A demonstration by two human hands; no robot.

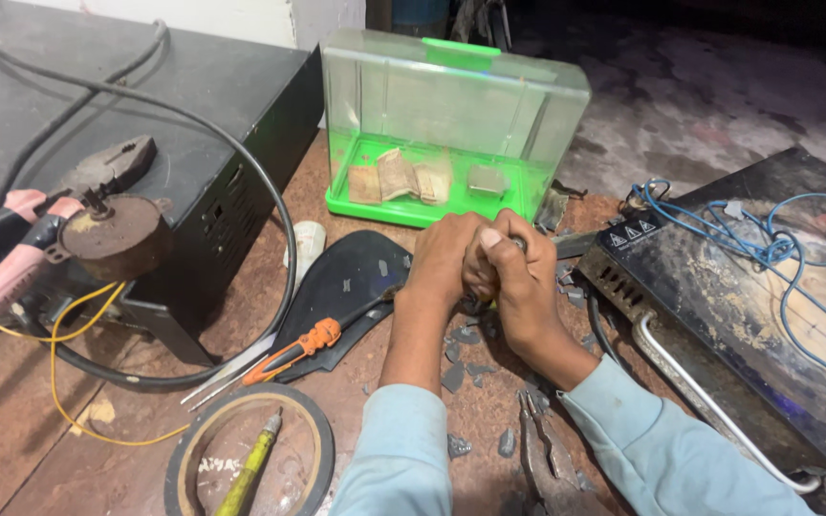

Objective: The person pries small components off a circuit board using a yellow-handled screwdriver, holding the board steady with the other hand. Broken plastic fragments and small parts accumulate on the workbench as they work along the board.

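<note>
My left hand and my right hand are clasped together over the middle of the brown workbench, fingers closed around a small object that is almost wholly hidden; only a bit of dark metal shows at the top of the right fist. Several grey broken chips lie on the bench right under the hands. A black curved plate lies just left of my left hand, and an orange-handled tool rests across it.
A clear box with a green base stands behind the hands. A black metal case with cables and pink-handled pliers is at left. A dark appliance with blue wires lies at right. A tape roll and pliers lie near.
</note>
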